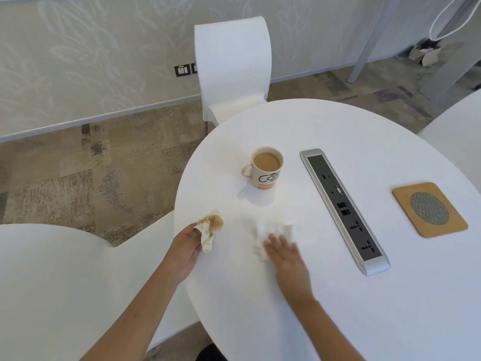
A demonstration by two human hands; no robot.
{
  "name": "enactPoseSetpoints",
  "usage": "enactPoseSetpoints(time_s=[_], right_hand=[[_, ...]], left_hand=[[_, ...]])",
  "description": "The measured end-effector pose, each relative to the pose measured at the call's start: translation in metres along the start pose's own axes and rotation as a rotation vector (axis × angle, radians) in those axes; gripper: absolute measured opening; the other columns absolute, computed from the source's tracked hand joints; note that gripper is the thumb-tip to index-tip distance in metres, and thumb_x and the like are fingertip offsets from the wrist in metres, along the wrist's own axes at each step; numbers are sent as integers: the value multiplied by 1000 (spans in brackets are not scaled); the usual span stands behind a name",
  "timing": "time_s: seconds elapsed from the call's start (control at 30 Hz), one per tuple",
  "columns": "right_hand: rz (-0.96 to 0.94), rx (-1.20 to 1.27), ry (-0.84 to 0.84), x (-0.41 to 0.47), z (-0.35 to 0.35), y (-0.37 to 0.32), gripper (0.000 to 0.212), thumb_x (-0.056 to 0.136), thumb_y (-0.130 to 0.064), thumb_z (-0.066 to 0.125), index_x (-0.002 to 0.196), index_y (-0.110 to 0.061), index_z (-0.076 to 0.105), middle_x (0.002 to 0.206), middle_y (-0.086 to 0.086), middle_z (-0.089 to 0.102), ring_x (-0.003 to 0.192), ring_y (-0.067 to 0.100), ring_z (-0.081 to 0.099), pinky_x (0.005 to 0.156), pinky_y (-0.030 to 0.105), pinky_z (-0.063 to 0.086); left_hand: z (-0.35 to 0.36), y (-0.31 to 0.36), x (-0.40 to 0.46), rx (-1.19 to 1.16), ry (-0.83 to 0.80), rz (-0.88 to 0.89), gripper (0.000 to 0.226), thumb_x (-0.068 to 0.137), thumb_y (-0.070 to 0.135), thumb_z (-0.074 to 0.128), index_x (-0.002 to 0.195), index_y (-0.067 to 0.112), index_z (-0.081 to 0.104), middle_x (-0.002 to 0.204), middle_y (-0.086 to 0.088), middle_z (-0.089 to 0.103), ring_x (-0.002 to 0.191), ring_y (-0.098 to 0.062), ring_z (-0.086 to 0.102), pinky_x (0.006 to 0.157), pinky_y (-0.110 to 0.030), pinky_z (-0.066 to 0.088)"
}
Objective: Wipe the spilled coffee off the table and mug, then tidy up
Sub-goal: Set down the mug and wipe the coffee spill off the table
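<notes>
A white mug (265,169) with black lettering and an orange base stands upright on the round white table (338,295), full of milky coffee, its handle to the left. My left hand (186,247) at the table's left edge grips a crumpled, coffee-stained tissue (210,229). My right hand (285,256), blurred, lies flat with fingers spread, pressing a clean white tissue (270,234) onto the tabletop in front of the mug. A faint pale stain shows on the table around that tissue.
A long silver and black socket strip (343,208) is set into the table right of the mug. A wooden coaster (429,209) with a mesh circle lies at the far right. White chairs stand behind the table (233,69) and at the left (59,282).
</notes>
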State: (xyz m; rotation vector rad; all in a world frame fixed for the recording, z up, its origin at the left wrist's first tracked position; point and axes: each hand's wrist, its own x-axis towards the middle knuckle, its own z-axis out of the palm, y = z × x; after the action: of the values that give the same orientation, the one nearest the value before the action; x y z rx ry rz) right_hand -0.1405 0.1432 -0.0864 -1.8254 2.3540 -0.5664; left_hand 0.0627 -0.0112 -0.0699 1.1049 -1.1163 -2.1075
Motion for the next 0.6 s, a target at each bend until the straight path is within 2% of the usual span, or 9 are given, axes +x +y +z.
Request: enactPoseSetpoints(time_s=[0.03,0.07,0.13,0.17,0.27,0.37,0.43,0.5,0.6], right_hand=[[80,8,-23,5,-5,14,50,76,5,38,115,-6,68,127,14,62,116,40,58,110,42,33],[164,19,-64,11,-9,28,55,78,11,37,124,-7,61,137,14,53,128,40,47,112,47,29],[250,17,-116,24,-17,51,64,83,18,35,137,-14,48,151,8,35,143,32,26,117,42,16],[274,21,-112,31,-18,59,66,85,18,33,139,-16,45,154,6,31,145,28,21,119,39,14],[355,68,-74,54,-18,65,67,86,18,31,140,-19,44,155,3,28,146,22,19,119,35,13],[404,97,-58,73,-6,60,71,81,21,31,140,-15,44,156,5,28,146,23,18,120,36,9],[385,113,-65,85,4,51,70,80,21,30,140,-13,43,156,7,27,146,25,17,119,36,6],[333,117,-95,97,14,36,66,83,18,31,140,-14,43,156,8,26,146,25,16,118,35,3],[242,131,-142,108,29,3,61,88,11,32,140,-17,42,158,5,22,147,22,14,117,30,1]], left_hand=[[0,1,0,1,-9,4,26,100,9,42,116,2,61,88,5,65,95,-9,57,85,-21,41],[0,1,-1,9,-21,8,27,100,10,42,117,1,60,85,5,65,88,-8,59,89,-22,40],[-2,0,0,17,-29,11,30,101,17,42,118,-3,57,83,4,61,71,-4,57,94,-25,37],[-2,0,0,17,-30,11,31,101,19,42,116,-4,56,84,3,60,66,-2,56,92,-24,38],[-4,-1,1,12,-43,20,24,99,17,44,110,3,60,87,4,60,68,-2,55,81,-20,38],[-7,-2,0,-55,-44,40,39,93,27,55,123,1,58,88,2,61,61,0,56,81,-27,33],[-9,-3,-1,-85,-50,48,40,92,26,57,123,1,57,82,3,61,61,0,57,88,-30,32],[-13,-6,-1,-116,-51,52,34,93,17,53,120,-2,57,77,4,60,61,0,56,96,-31,30],[-14,-5,-3,-114,-36,60,23,92,11,52,108,-1,62,79,3,57,60,-1,54,91,-29,30]])
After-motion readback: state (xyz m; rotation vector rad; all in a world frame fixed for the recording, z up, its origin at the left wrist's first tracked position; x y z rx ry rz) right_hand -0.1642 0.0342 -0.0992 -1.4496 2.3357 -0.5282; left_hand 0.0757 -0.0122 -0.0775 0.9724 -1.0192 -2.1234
